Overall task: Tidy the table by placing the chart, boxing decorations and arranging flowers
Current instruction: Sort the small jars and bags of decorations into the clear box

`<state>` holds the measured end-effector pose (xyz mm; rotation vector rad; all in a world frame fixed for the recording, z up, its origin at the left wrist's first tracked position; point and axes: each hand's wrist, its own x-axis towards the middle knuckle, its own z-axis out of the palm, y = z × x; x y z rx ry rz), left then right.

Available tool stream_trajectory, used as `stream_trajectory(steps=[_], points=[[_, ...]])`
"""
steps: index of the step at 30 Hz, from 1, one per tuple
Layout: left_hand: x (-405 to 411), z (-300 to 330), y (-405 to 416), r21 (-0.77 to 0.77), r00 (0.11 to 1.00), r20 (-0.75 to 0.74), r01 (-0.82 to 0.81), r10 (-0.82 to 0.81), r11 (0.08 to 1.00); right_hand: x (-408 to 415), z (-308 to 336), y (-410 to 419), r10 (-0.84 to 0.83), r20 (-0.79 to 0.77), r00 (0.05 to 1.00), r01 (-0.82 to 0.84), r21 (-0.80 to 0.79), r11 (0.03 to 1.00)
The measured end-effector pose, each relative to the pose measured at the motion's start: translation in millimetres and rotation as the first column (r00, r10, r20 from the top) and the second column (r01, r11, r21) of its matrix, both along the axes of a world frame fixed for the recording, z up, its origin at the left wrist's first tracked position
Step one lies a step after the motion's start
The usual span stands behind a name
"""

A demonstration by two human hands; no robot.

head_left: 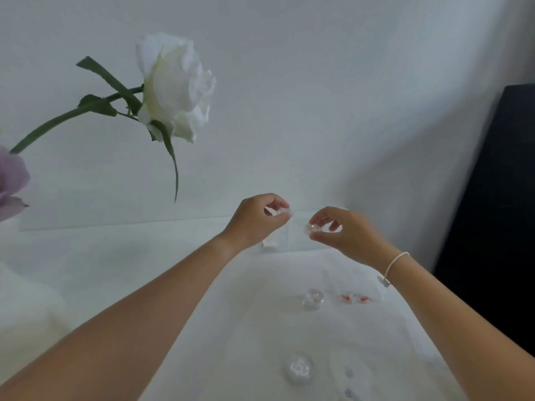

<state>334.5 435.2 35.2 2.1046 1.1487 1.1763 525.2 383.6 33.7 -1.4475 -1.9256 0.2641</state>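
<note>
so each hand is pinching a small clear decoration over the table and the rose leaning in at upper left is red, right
Not quite: the rose is white, not red, as the head view shows. The rest holds: the left hand and right hand each pinch a small clear decoration above the table.

We've got both hands up over the white table [202,285]: left hand [254,224] pinching a small clear decoration [283,212], right hand [344,235] pinching another clear piece [313,228]. White rose [173,85] at 10 o'clock, a clear ball [298,368] at 6.
</note>
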Motion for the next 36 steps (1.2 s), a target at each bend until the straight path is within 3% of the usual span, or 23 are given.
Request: stream_trajectory(steps=[6,16,28,33,36], points=[[18.5,7.7,45.7,-0.035,0.973,-0.231,0.01,-0.018,0.999,10.1,-3.5,7.5,-0.034,0.008,0.999,0.034,0.027,0.999],[34.3,15.0,73.4,-0.145,0.801,-0.591,0.008,-0.093,0.989,20.6,-1.2,6.2,-0.07,0.041,0.997,0.069,0.038,0.997],[51.7,20.1,67.7,-0.138,0.657,-0.753,-0.086,-0.048,0.987,19.7,-3.7,6.7,-0.075,0.059,0.995,0.074,0.019,0.997],[46.4,20.4,66.2,-0.143,0.701,-0.712,-0.086,-0.042,0.986,17.0,-2.2,7.8,-0.078,0.052,0.996,0.077,0.021,0.997],[37.3,21.5,57.4,-0.064,0.79,-0.613,-0.045,-0.004,0.997,14.3,-1.1,10.8,-0.086,0.034,0.996,0.085,0.031,0.996]])
